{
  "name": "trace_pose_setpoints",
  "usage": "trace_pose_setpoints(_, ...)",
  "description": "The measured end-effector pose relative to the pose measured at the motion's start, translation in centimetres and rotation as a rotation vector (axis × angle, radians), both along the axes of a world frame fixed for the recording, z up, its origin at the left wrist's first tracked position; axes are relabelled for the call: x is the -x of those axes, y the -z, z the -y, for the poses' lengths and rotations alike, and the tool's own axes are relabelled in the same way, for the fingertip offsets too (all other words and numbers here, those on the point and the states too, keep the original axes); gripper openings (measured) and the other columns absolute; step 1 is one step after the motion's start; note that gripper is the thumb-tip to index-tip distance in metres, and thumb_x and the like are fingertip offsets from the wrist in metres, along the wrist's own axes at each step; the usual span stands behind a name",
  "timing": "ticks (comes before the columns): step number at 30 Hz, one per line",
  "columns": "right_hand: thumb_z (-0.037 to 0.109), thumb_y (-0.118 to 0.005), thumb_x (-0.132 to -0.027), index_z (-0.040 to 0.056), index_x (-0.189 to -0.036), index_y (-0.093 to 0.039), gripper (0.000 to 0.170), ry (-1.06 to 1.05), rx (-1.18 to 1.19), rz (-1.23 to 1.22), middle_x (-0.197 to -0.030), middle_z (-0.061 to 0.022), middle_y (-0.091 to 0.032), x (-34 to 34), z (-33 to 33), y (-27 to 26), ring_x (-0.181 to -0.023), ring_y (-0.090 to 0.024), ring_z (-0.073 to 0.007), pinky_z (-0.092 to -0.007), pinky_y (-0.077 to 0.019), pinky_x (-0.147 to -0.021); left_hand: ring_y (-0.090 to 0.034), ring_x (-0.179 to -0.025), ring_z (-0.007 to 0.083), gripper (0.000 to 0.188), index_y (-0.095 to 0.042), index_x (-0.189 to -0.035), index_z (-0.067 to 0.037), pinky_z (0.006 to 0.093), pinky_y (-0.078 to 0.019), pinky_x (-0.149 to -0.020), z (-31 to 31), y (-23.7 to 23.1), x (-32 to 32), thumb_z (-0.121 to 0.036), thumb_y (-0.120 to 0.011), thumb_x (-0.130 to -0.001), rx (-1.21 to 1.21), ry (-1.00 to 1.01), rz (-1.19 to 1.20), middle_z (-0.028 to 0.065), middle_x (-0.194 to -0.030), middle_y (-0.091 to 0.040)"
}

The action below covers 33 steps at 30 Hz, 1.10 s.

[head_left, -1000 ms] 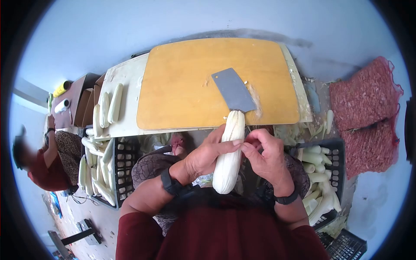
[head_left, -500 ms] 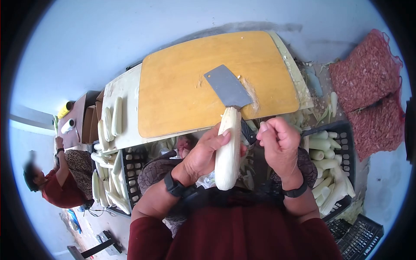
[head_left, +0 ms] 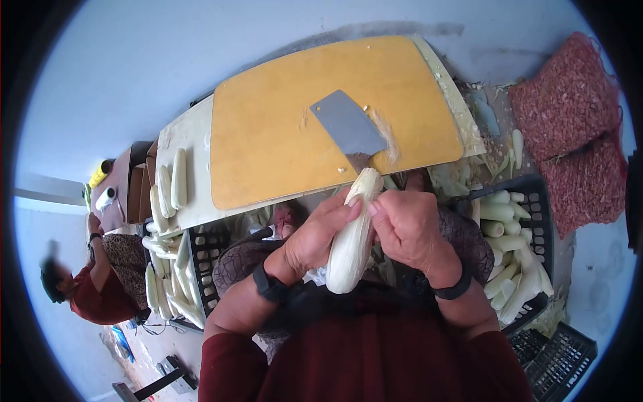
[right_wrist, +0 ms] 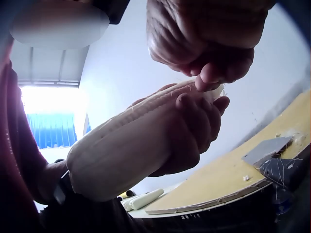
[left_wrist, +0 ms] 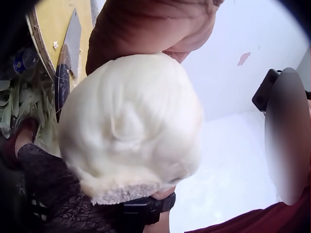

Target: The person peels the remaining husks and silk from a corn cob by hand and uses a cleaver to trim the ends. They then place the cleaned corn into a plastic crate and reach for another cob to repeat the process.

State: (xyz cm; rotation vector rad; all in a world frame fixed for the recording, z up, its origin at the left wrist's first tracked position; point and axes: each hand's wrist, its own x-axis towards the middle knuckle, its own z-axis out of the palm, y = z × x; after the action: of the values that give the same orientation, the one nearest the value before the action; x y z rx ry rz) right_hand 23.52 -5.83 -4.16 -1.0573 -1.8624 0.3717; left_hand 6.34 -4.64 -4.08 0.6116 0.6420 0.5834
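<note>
A pale ear of corn [head_left: 349,258] in thin husk leans tip-away in front of the person's chest. The left hand [head_left: 318,234] grips it around its side, thumb on top. The right hand [head_left: 408,228] has its fingers curled at the far end and pinches at the ear's surface, where fine silk threads show. In the right wrist view, a line of kernels runs along the ear [right_wrist: 121,150] under the right fingertips. The left wrist view shows the ear's blunt rounded end [left_wrist: 131,116] close up. A cleaver [head_left: 348,124] lies on the yellow board [head_left: 268,127], its handle partly hidden by the ear.
Several ears [head_left: 178,179] lie on the table's left end. Crates of ears stand at the left [head_left: 201,251] and right [head_left: 536,221]. Red mesh sacks [head_left: 569,100] are stacked at the far right. Another person [head_left: 100,288] sits at the left.
The right hand drew away from the ear to the right, then came back onto its far end. The left hand keeps its hold, and the ear has tilted slightly. The head view has shifted.
</note>
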Motion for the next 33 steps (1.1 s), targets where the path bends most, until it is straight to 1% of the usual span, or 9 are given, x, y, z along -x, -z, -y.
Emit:
trace_pose_setpoints(7, 0.002, -0.061, -0.079, 0.0031, -0.067, -0.046, 0.019, 0.223, 0.198, -0.273, -0.050, -0.0095, -0.042, -0.9, -0.1, 0.0, -0.042, -0.047, -0.0240, -0.0352, -0.0358, -0.042, -0.060, -0.085, 0.0203, 0.052, -0.042, -0.121, -0.003, 0.0322, -0.0512, -0.071, -1.3, -0.8, 0.3, -0.044, -0.051, -0.090, 0.018, -0.074, 0.165, 0.0115, -0.093, -0.058)
trace_pose_setpoints(11, 0.008, -0.069, -0.076, 0.0012, -0.077, -0.052, 0.019, 0.025, 0.388, -0.301, -0.058, -0.0073, -0.054, 0.0, 0.4, -0.8, -0.051, -0.057, -0.0171, -0.0267, -0.0470, -0.050, -0.058, -0.090, 0.0243, 0.053, -0.040, -0.124, -0.004, 0.0379, -0.0497, -0.077, -2.3, -0.9, 0.7, -0.046, -0.046, -0.092, 0.002, -0.279, 0.172, 0.0121, -0.099, -0.056)
trace_pose_setpoints(13, 0.018, -0.073, -0.074, -0.0015, -0.096, -0.055, 0.035, -0.080, 0.447, -0.276, -0.071, -0.0108, -0.063, 0.5, 0.8, 0.3, -0.064, -0.065, -0.0204, -0.0303, -0.0537, -0.063, -0.058, -0.089, 0.0244, 0.052, -0.041, -0.123, -0.005, 0.0381, -0.0498, -0.077, -3.1, -0.8, 0.8, -0.046, -0.046, -0.092, 0.000, -0.352, 0.182, 0.0119, -0.098, -0.056)
trace_pose_setpoints(16, 0.023, -0.072, -0.077, -0.0047, -0.107, -0.052, 0.046, -0.200, 0.585, -0.269, -0.082, -0.0130, -0.064, 1.2, 1.2, -0.3, -0.076, -0.065, -0.0194, -0.0308, -0.0528, -0.070, -0.058, -0.088, 0.0244, 0.048, -0.042, -0.121, -0.006, 0.0385, -0.0499, -0.076, -3.5, -0.9, 0.7, -0.045, -0.045, -0.092, 0.009, -0.408, 0.197, 0.0119, -0.097, -0.057)
trace_pose_setpoints(21, 0.028, -0.071, -0.080, -0.0084, -0.117, -0.046, 0.058, -0.330, 0.933, -0.583, -0.102, -0.0139, -0.061, 1.4, 1.4, -0.6, -0.092, -0.058, -0.0143, -0.0280, -0.0486, -0.079, -0.059, -0.084, 0.0223, 0.038, -0.041, -0.113, -0.004, 0.0377, -0.0520, -0.069, -2.8, -1.8, -1.1, -0.037, -0.043, -0.094, -0.062, -0.507, 0.086, 0.0124, -0.093, -0.056)
trace_pose_setpoints(23, 0.028, -0.070, -0.080, -0.0078, -0.116, -0.047, 0.056, -0.322, 0.962, -0.590, -0.100, -0.0140, -0.061, 1.3, 1.3, 0.2, -0.088, -0.060, -0.0151, -0.0280, -0.0495, -0.075, -0.058, -0.086, 0.0216, 0.038, -0.041, -0.113, -0.004, 0.0368, -0.0512, -0.070, -2.8, -1.5, -1.2, -0.037, -0.043, -0.094, -0.069, -0.507, 0.117, 0.0115, -0.094, -0.055)
trace_pose_setpoints(25, 0.028, -0.069, -0.080, -0.0071, -0.116, -0.048, 0.055, -0.314, 0.981, -0.590, -0.097, -0.0142, -0.062, 0.9, 1.1, -0.2, -0.085, -0.061, -0.0159, -0.0281, -0.0504, -0.071, -0.058, -0.095, 0.0260, 0.055, -0.041, -0.121, -0.004, 0.0397, -0.0464, -0.087, -3.3, -0.6, -1.0, -0.050, -0.041, -0.092, -0.077, -0.400, 0.198, 0.0165, -0.104, -0.058)
trace_pose_setpoints(28, 0.041, -0.062, -0.081, -0.0087, -0.112, -0.048, 0.060, -0.398, 1.050, -0.776, -0.085, -0.0198, -0.064, 0.4, 0.2, -1.2, -0.066, -0.065, -0.0228, -0.0285, -0.0514, -0.054, -0.054, -0.107, 0.0288, 0.068, -0.038, -0.126, -0.001, 0.0419, -0.0412, -0.095, -3.5, -2.3, -0.8, -0.059, -0.032, -0.091, -0.148, -0.428, 0.274, 0.0194, -0.114, -0.055)
trace_pose_setpoints(33, 0.046, -0.054, -0.085, -0.0094, -0.113, -0.049, 0.062, -0.705, 1.121, -0.970, -0.084, -0.0219, -0.062, 0.3, -1.4, -2.1, -0.066, -0.063, -0.0235, -0.0278, -0.0493, -0.055, -0.050, -0.114, 0.0318, 0.083, -0.034, -0.130, -0.001, 0.0441, -0.0391, -0.098, -3.8, -3.1, -0.9, -0.070, -0.024, -0.085, -0.050, -0.447, 0.457, 0.0222, -0.120, -0.051)
